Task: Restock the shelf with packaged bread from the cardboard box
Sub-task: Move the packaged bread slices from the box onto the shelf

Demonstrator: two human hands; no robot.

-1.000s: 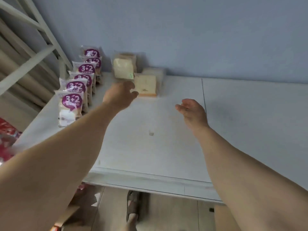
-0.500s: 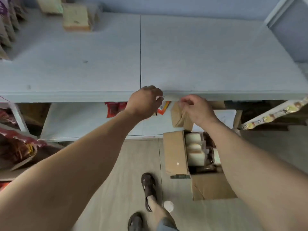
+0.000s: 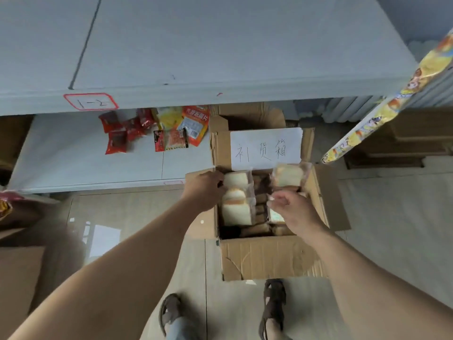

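An open cardboard box [image 3: 269, 256] stands on the floor below the grey shelf [image 3: 220, 57], with a handwritten white label on its far flap. Several clear-wrapped packs of sliced bread fill it. My left hand [image 3: 204, 190] grips a bread pack [image 3: 236, 180] at the box's left side. My right hand [image 3: 294, 212] pinches the wrapper of another bread pack [image 3: 288, 176], which stands upright at the box's far right. The shelf top in view is bare.
Red and orange snack packets [image 3: 152, 131] lie on the lower shelf [image 3: 73, 153] left of the box. A colourful strip [image 3: 382, 99] slants at the right. More cardboard [image 3: 19, 273] sits at the left. My sandalled feet [image 3: 272, 307] stand just before the box.
My view swung down from the shelf top to the box on the floor. Both hands dropped from the shelf edge into the box and took hold of bread packs.
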